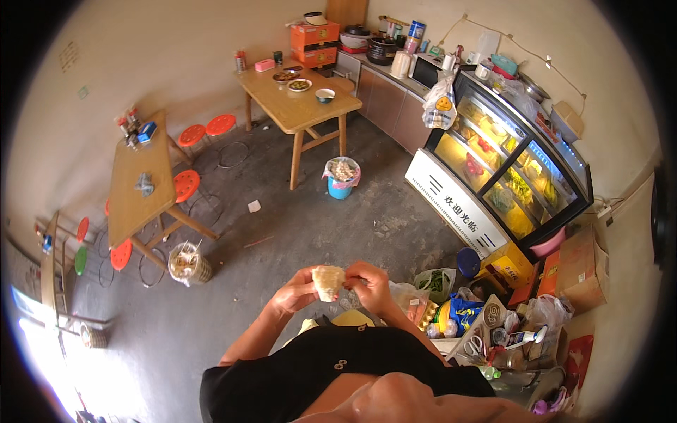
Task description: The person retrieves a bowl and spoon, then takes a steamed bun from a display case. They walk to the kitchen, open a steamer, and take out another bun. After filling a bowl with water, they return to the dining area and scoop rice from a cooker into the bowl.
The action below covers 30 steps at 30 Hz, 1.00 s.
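In front of my chest, my left hand [299, 291] grips a pale, rough-textured piece [328, 283], which looks like food; its exact kind cannot be told. The piece is wider at the top and narrows downward. My right hand [367, 285] is at its right edge, thumb and fingertips pinched together; whether they hold a bit of it cannot be told. Below the hands, a yellowish rounded thing [352, 318] shows partly above my black shirt.
A lit glass display fridge [508, 164] stands at the right, near bags of greens [436, 283] and scissors [473, 346]. A lined blue bin [339, 189] is ahead. Wooden tables [264, 100] with red stools [186, 185] and a full wastebasket [198, 272] stand ahead and left.
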Available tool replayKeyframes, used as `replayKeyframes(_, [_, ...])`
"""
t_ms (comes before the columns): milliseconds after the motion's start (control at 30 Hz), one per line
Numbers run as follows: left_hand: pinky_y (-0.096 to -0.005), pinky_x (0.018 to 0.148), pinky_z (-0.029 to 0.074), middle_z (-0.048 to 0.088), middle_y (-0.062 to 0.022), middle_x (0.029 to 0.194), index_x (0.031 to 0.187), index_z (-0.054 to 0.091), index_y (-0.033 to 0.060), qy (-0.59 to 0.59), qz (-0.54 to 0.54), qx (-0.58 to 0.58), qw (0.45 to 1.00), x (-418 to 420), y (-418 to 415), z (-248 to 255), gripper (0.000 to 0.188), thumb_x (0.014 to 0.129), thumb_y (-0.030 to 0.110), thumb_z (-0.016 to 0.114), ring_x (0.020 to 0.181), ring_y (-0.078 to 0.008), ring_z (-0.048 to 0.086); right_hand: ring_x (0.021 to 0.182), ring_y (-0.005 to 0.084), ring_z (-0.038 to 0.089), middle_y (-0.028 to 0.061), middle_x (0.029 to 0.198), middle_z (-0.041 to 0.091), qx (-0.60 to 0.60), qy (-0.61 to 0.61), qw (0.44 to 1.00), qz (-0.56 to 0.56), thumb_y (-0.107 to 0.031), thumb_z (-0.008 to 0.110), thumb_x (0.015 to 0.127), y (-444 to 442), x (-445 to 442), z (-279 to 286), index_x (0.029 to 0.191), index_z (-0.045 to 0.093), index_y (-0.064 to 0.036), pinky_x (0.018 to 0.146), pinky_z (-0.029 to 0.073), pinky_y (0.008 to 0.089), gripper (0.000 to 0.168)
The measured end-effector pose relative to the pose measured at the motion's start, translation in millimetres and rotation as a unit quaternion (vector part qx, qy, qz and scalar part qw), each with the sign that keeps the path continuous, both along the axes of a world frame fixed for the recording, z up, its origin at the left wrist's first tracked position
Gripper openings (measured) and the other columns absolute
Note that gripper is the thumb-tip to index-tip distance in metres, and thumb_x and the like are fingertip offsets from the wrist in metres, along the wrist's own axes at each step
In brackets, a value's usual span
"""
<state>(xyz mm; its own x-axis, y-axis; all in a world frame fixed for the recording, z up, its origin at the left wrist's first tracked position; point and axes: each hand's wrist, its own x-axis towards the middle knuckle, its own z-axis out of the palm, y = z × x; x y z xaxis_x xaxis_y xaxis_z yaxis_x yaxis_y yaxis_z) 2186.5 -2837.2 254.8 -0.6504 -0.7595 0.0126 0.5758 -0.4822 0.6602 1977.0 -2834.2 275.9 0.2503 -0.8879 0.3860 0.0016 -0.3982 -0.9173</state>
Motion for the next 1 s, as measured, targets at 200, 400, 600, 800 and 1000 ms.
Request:
replayKeyframes(200, [-0.0405,0.090,0.051,0.058,-0.0185,0.122,0.129,0.046,-0.0047,0.090,-0.090,0.058,0.990,-58.1,-145.5,-24.6,0.057,0.083,0.017,0.072,0.103,-0.0302,0.063,0.070,0.0140,0.061,0.0071,0.080,0.061,0.079,-0.032,0.991,-0.106,0.010,0.061,0.080,-105.5,-46.3,-8.6,0.086,0.062,0.004,0.063,0.049,0.0265,0.007])
replayKeyframes(400, [-0.0405,0.092,0.052,0.058,-0.0214,0.122,0.130,0.045,-0.0061,0.131,-0.072,0.084,0.985,-112.1,-273.5,-34.0,0.056,0.083,0.011,0.071,0.103,-0.0331,0.063,0.071,0.0133,0.060,0.0080,0.081,0.059,0.085,-0.122,0.983,-0.104,0.009,0.061,0.082,-236.7,-90.6,-17.5,0.085,0.062,0.005,0.064,0.049,0.0261,0.005])
replayKeyframes(600, [-0.0457,0.091,0.053,0.057,-0.0237,0.121,0.129,0.045,-0.0069,0.144,-0.048,0.071,0.986,-138.4,-389.3,-0.8,0.056,0.081,0.006,0.071,0.105,-0.0360,0.062,0.071,0.0113,0.058,0.0054,0.084,0.061,0.122,-0.138,0.983,0.000,0.003,0.060,0.087,-367.9,-128.2,0.2,0.092,0.062,0.003,0.067,0.048,0.0255,0.005])
replayKeyframes(800, [-0.0477,0.089,0.053,0.053,-0.0235,0.127,0.131,0.042,-0.0079,0.197,-0.019,0.093,0.976,-160.1,-484.1,-20.2,0.068,0.074,0.009,0.075,0.108,-0.0376,0.060,0.072,0.0098,0.057,0.0036,0.085,0.061,0.199,-0.195,0.957,0.086,-0.002,0.060,0.091,-478.2,-150.9,11.8,0.095,0.061,0.000,0.067,0.046,0.0237,0.006])
replayKeyframes(1000, [-0.0430,0.074,0.056,0.051,-0.0221,0.122,0.129,0.047,0.0018,0.260,-0.054,0.056,0.962,-193.1,-619.1,-29.2,0.072,0.069,0.022,0.081,0.092,-0.0335,0.063,0.071,0.0139,0.057,0.0072,0.089,0.061,0.207,-0.243,0.938,0.134,-0.006,0.061,0.091,-606.8,-186.8,39.6,0.098,0.060,0.001,0.064,0.046,0.0260,0.010])
